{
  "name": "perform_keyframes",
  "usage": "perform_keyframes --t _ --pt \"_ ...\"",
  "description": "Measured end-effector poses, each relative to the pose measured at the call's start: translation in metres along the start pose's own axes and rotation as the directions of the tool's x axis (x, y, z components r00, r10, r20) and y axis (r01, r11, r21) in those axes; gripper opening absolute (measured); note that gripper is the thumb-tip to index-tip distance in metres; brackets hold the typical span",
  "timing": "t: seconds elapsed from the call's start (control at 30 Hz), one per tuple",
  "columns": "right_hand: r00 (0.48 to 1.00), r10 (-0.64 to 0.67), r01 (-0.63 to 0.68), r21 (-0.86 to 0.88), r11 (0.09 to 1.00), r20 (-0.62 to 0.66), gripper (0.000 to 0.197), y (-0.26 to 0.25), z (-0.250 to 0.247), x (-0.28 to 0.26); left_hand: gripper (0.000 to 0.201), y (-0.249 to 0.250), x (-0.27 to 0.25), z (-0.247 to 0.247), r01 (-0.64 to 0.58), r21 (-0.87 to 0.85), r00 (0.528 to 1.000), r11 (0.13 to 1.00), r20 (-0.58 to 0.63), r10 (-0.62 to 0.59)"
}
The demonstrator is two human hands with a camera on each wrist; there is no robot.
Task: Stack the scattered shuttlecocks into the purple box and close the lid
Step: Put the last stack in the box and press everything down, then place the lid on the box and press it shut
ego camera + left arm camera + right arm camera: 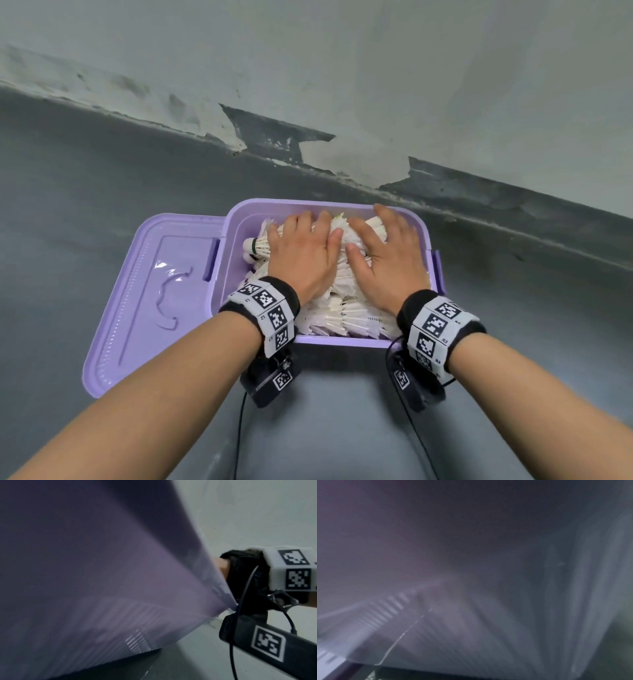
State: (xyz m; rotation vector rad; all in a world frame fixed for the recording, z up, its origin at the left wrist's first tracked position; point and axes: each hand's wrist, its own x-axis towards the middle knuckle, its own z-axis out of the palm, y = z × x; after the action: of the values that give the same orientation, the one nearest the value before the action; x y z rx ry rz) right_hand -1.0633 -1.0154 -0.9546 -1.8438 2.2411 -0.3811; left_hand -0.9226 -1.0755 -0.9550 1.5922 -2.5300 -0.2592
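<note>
Already our left hand [303, 258] and right hand [385, 255] pressed flat on the shuttlecocks [342, 308] in the purple box [423, 229]; the lid [150, 301] lay left, nearer our left hand.

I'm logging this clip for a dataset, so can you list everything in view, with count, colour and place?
purple box: one, lilac, open, on the floor near the wall.
lid: one, lilac, lying flat on the floor against the box's left side.
shuttlecocks: many, exact count hidden, white feathers, piled inside the box up to about its rim.
floor: dark grey.
wall: pale grey-green, paint peeling along the bottom edge.
wristbands: two, black with white marker tags, one on each wrist, each with a black camera unit and cable below it.
left hand: flat, fingers spread, pressing on the shuttlecocks.
right hand: flat, fingers spread, pressing beside the left.
</note>
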Motion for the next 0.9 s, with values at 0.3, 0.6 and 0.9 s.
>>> perform_keyframes --t 0.3,0.6,0.9 --pt "0.999 0.009 -0.012 -0.063 0.998 -0.048 0.057 -0.017 -0.040 -0.002 0.057 -0.009 -0.002 -0.039 0.031 -0.195 0.999 0.980 -0.020 -0.036" --pt "0.974 0.024 0.023 0.204 0.979 -0.225 0.057 -0.049 -0.040 -0.010 0.053 -0.057 -0.007 -0.064 0.257 -0.320 0.910 0.912 -0.238 -0.340" --pt "0.947 -0.210 0.250 0.144 0.957 -0.244 0.045 -0.090 -0.006 -0.025 0.041 -0.141 -0.060 -0.046 0.653 -0.579 0.536 0.488 -0.102 -0.838"
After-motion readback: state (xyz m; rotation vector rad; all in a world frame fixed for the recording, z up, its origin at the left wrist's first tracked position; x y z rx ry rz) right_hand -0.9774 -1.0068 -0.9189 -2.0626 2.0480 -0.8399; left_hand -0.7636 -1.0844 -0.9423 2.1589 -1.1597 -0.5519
